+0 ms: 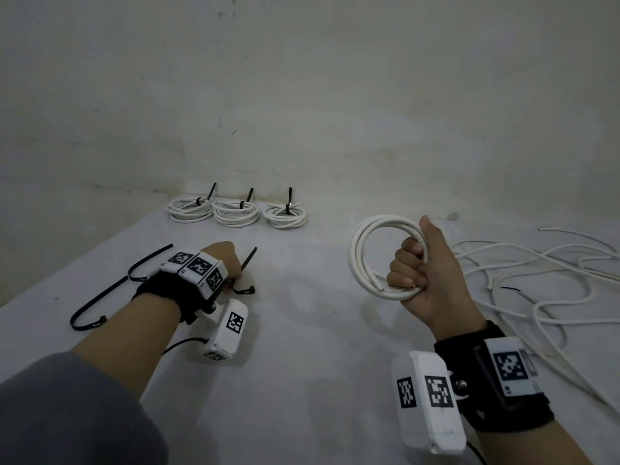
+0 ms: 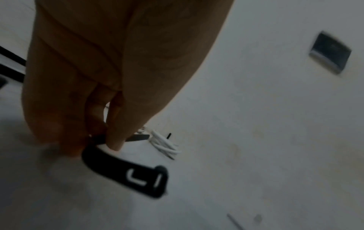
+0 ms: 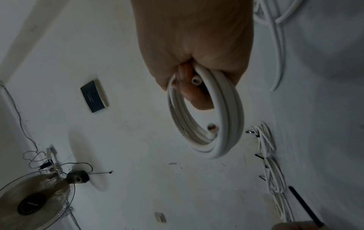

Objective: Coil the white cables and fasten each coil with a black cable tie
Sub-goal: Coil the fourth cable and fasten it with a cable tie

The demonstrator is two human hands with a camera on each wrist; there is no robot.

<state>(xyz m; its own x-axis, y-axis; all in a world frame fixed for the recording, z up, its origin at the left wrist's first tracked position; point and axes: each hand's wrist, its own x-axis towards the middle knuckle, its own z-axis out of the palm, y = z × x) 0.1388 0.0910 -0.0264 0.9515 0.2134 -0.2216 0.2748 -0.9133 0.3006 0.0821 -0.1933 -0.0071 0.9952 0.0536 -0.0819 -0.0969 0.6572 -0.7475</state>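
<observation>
My right hand (image 1: 416,266) grips a coil of white cable (image 1: 369,239), fingers curled round its right side and thumb up; the coil stands upright above the table. The right wrist view shows the same coil (image 3: 226,124) with both cut ends visible. My left hand (image 1: 224,263) is down on the table at the left and pinches a black cable tie (image 1: 249,260). In the left wrist view the tie's head end (image 2: 126,172) bends out below the fingertips (image 2: 116,140). Three tied coils (image 1: 235,211) lie in a row at the back.
More black ties (image 1: 100,297) lie left of my left wrist. A tangle of loose white cables (image 1: 536,280) spreads over the table's right side. The wall (image 1: 302,95) rises right behind the tied coils. The right wrist view shows a fan (image 3: 35,199) mounted on the wall.
</observation>
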